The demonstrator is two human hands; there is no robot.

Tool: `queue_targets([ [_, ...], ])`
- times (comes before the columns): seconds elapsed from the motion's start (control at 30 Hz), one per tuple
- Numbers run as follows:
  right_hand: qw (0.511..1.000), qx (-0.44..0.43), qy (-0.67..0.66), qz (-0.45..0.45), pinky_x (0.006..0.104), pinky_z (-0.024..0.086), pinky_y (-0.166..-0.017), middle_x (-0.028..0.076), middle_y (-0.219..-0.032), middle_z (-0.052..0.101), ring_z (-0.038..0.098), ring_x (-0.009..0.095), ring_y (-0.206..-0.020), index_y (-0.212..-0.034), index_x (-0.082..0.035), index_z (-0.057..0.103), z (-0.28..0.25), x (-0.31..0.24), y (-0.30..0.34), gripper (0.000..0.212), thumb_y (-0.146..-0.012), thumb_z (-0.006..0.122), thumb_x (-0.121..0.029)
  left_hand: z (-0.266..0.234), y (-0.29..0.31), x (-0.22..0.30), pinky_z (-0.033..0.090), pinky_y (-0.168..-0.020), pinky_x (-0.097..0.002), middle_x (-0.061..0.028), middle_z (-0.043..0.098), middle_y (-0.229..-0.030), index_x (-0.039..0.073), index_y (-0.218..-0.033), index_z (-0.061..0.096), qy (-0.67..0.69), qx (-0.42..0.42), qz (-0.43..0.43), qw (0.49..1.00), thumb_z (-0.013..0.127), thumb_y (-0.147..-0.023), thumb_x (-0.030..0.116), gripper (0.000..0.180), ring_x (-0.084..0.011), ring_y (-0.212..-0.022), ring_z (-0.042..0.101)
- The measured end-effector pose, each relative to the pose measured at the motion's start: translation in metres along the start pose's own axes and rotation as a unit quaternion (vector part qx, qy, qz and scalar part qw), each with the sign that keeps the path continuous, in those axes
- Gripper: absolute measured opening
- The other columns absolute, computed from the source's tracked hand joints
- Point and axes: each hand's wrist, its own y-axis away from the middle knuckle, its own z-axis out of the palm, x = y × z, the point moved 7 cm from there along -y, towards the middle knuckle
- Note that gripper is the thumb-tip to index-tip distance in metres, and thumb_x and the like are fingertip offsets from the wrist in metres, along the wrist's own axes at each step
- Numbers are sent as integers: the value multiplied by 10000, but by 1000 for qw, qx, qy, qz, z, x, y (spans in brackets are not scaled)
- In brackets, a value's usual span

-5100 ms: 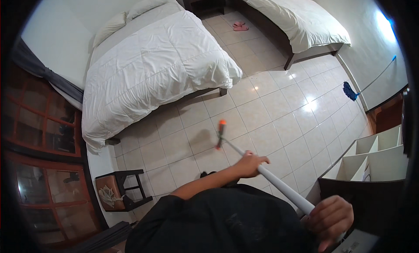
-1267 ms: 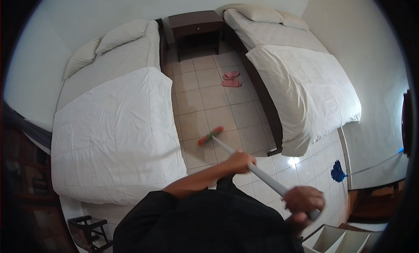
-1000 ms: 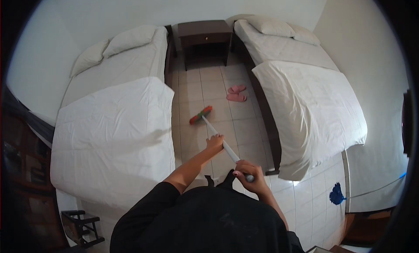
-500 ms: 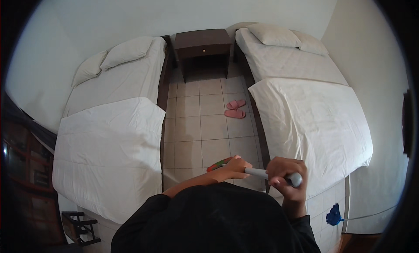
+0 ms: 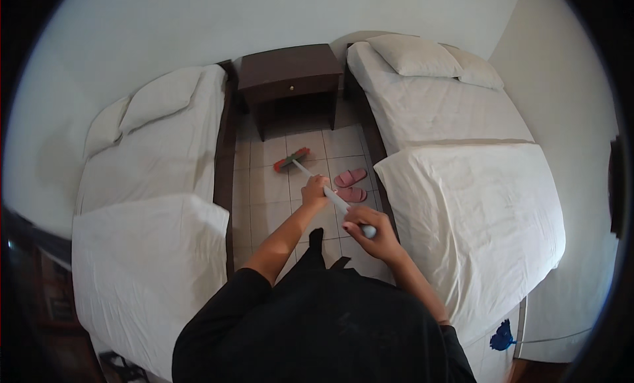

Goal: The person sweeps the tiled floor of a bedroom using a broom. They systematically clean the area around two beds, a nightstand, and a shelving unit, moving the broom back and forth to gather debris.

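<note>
Head view: left hand [image 5: 316, 191] and right hand [image 5: 372, 231] have grips wrapped around the broom [image 5: 338, 199], its bristles [image 5: 281, 166] now nearer the nightstand [image 5: 290, 69] than before.

To my eye, the broom handle [image 5: 337, 199] looks smooth plastic, its bristles [image 5: 280, 166] rough, the nightstand [image 5: 288, 63] wood, the bedcovers [image 5: 479, 211] matt cloth.

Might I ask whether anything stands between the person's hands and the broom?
Nothing visible does: the left hand and right hand both grip the broom directly. Pink slippers lie to the right of its head.
</note>
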Motion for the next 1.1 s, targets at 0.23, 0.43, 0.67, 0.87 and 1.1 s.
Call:
queue_targets([
  [0.23,993,98,45,51,283,433,-611,96,-704,585,558,183,-651,-749,19,581,-28,87,-104,55,-761,600,-32,47,-120,-18,409,-811,-415,-62,557,-995,138,-1009,518,36,-78,37,996,674,-682,247,378,-257,-1013,492],
  [0.43,981,129,55,135,246,391,-565,70,-647,549,481,116,-588,-714,40,562,-88,53,-156,115,-783,576,-51,49,-155,23,444,-684,-390,-67,589,-819,125,-794,566,228,-25,69,971,624,-677,162,135,-279,-823,566],
  [0.67,992,114,12,57,304,425,-665,105,-673,563,540,205,-662,-655,43,522,-99,13,-180,191,-795,583,-72,41,-190,27,433,-667,-410,-37,611,-821,135,-751,595,136,1,6,991,661,-683,238,140,-246,-879,570],
  [0.87,975,189,67,100,295,425,-674,121,-728,581,554,200,-713,-708,55,550,-94,98,-178,117,-797,560,-19,65,-260,10,428,-754,-417,-106,541,-1040,131,-855,606,-56,53,-12,997,657,-695,297,236,-316,-1002,497],
  [1.1,930,290,51,220,256,432,-603,113,-696,595,568,178,-645,-702,58,572,-134,125,-154,151,-818,531,-29,177,-238,7,411,-807,-477,-129,511,-1090,125,-902,576,54,-268,84,958,674,-653,237,290,-335,-1060,454],
])
